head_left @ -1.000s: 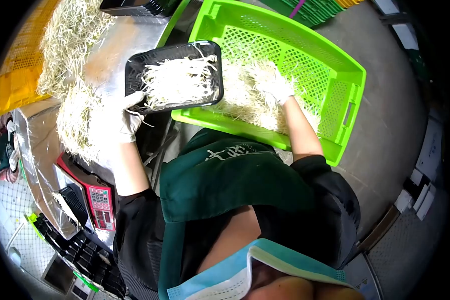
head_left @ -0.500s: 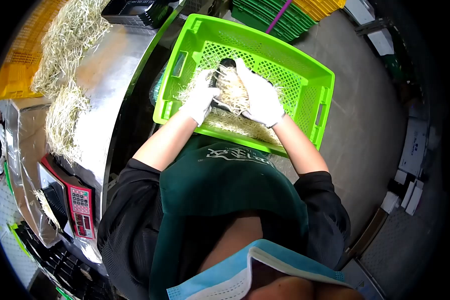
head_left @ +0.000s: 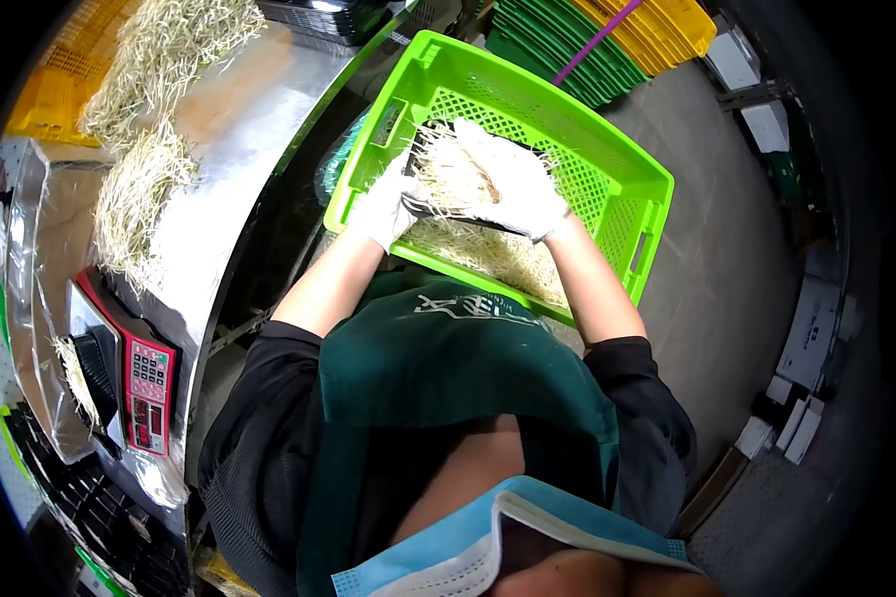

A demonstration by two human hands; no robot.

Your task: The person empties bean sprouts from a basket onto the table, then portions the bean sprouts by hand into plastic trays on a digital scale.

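A small black tray [head_left: 509, 228] heaped with pale bean sprouts [head_left: 446, 177] is held over the bright green crate [head_left: 567, 99]. My left hand [head_left: 386, 207], in a white glove, grips the tray's left edge with the thumb near the rim. Lying across the right part of the heap, my gloved right hand [head_left: 520, 187] has its fingers curved around the sprouts; the fingertips are partly hidden. More loose sprouts [head_left: 488, 257] are in the crate below the tray.
On the left, a steel table [head_left: 219, 129] carries large piles of sprouts [head_left: 144, 194] and a red scale [head_left: 149, 383] with another filled black tray [head_left: 95, 368] on it. Stacked green crates [head_left: 558, 60] and yellow crates [head_left: 657, 35] stand beyond. Black trays [head_left: 329, 18] are stacked at the table's far end.
My right hand has moved over the sprouts and covers more of them. The tray has turned flatter, showing more of its front rim. The view has shifted slightly.
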